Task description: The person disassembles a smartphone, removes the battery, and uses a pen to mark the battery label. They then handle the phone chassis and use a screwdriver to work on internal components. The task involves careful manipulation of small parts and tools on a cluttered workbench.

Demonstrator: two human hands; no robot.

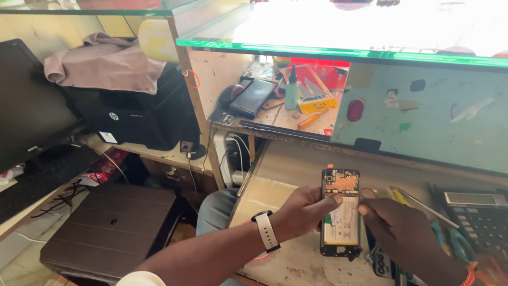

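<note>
Both hands grasp the opened phone: left hand on its left edge, right hand on its right. A calculator lies right of the phone on the desk.

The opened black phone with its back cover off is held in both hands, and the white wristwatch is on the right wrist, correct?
Not quite: the head view shows the white wristwatch on the left wrist. The opened black phone is indeed held by both the left hand and right hand.

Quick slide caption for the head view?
Both hands, left hand and right hand, hold an opened smartphone above the workbench.
</note>
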